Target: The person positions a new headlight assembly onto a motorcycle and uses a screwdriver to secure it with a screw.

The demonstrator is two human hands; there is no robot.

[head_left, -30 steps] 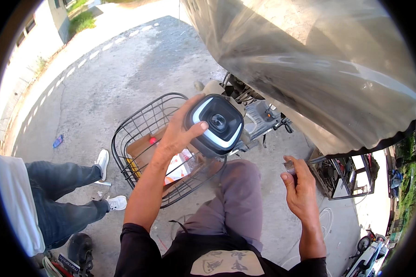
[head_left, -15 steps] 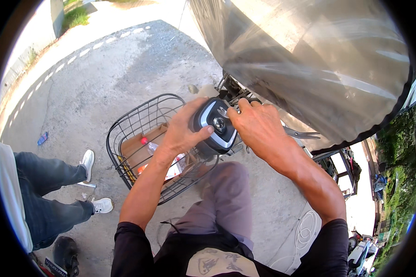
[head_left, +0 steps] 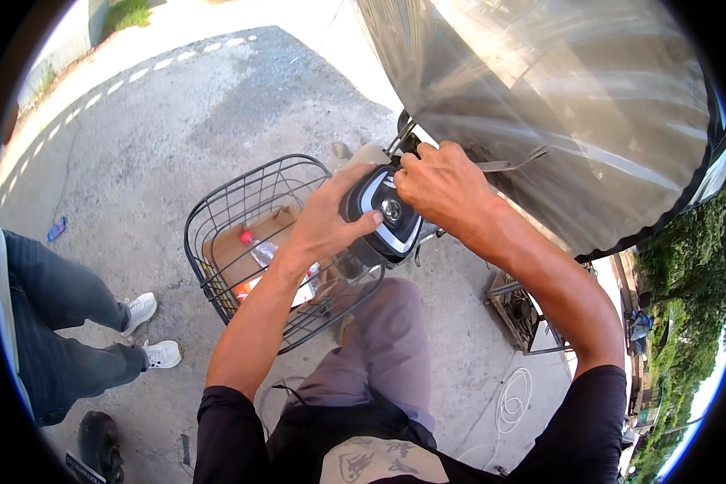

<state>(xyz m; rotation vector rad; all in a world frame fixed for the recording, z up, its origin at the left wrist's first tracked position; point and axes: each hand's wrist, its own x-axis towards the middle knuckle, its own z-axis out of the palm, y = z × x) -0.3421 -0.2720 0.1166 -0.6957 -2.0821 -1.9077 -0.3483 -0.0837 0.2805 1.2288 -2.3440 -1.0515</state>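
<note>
My left hand (head_left: pixel 331 216) grips the near left side of a black and silver headlight unit (head_left: pixel 392 211), thumb lying across its front beside the round lens. My right hand (head_left: pixel 442 181) is closed at the far right edge of the headlight. Out of that fist, to the right, sticks a grey metal hand tool (head_left: pixel 500 166) with a forked end, pliers-like in shape; its other end is hidden by my fingers. Just left of the headlight is a black wire basket (head_left: pixel 210 278). It holds a cardboard box (head_left: pixel 226 248) and a clear bottle with a pink cap (head_left: pixel 260 250).
A large translucent sheet cover (head_left: pixel 557 89) hangs over the far right. At left stands a person in jeans (head_left: pixel 64 298) and white shoes (head_left: pixel 163 353). A coil of white cable (head_left: pixel 512 399) lies on the concrete; a crate of parts (head_left: pixel 512 310) is at right.
The forked tool has swung up and away from me with my right hand, which now covers the headlight's far edge. My left hand keeps its hold. The person at left has shifted slightly.
</note>
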